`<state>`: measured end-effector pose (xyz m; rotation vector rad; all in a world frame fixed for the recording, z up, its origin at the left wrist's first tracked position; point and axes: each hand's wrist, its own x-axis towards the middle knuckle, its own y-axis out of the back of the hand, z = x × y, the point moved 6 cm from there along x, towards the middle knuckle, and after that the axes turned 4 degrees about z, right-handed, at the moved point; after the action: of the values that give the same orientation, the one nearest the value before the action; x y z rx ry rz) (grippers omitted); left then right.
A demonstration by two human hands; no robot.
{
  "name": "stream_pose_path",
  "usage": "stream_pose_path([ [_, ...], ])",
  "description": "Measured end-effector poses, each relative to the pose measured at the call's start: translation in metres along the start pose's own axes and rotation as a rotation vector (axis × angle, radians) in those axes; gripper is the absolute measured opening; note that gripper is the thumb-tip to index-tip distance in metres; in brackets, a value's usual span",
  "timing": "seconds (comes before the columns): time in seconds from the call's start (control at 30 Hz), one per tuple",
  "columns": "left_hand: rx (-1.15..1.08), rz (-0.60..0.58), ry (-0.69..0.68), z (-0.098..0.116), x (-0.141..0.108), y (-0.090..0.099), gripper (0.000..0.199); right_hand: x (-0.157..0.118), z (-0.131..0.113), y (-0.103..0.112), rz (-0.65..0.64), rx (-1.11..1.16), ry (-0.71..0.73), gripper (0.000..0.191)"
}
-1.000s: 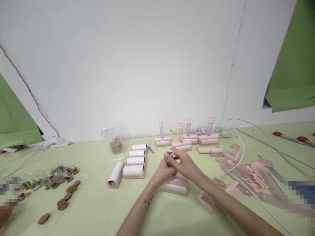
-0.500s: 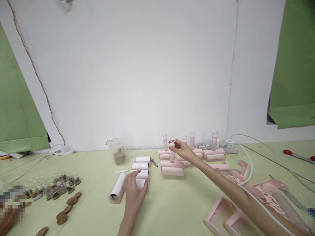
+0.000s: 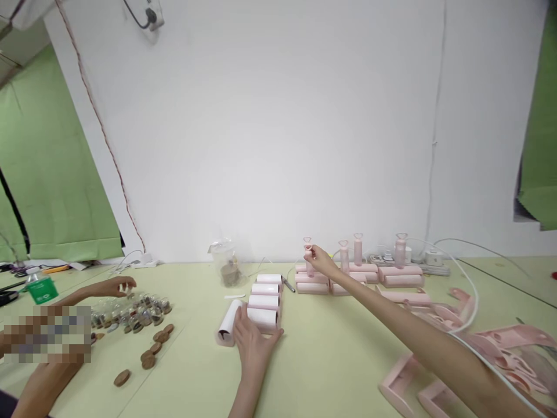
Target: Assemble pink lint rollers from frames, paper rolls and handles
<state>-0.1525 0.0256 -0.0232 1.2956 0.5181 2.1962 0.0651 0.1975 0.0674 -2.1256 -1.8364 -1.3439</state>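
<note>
My right hand pinches the top of a translucent pink tube with a heart-shaped loop. Below the tube is a pink double-cylinder base, in line with similar pink pieces. My left hand has its thumb and fingers spread around the nearest white roll; its fingertips are close to both ends, and firm contact is unclear. Behind that roll several more white rolls lie in a row, seated in pale pink holders. Another white roll lies at an angle left of my fingers.
Loose pink plastic parts and a white cable lie by my right forearm. Left, a co-worker's hand reaches over small glass domes near wooden discs. A clear bag and a pen stand behind the rolls.
The pink piece in my right hand has moved back toward the wall, into line with the others. My left hand has shifted down and spread around the near roll. The view has turned left.
</note>
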Motion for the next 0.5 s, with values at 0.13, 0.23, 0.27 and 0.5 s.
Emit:
stream_pose_path([
  [0.13,-0.003,0.013,0.026,-0.005,0.005,0.003,0.091,-0.021,-0.013,0.019,0.083,-0.086,0.079,0.047],
  [0.23,0.001,-0.029,0.042,-0.005,0.005,0.003,0.090,-0.056,-0.029,0.042,0.151,-0.113,0.211,0.049],
  [0.27,0.007,-0.052,0.046,-0.004,0.004,0.002,0.087,-0.071,-0.034,0.048,0.156,-0.115,0.254,0.044],
  [0.5,0.049,-0.146,0.038,-0.004,-0.007,-0.009,0.052,-0.194,-0.067,0.055,-0.109,-0.121,0.592,0.024],
])
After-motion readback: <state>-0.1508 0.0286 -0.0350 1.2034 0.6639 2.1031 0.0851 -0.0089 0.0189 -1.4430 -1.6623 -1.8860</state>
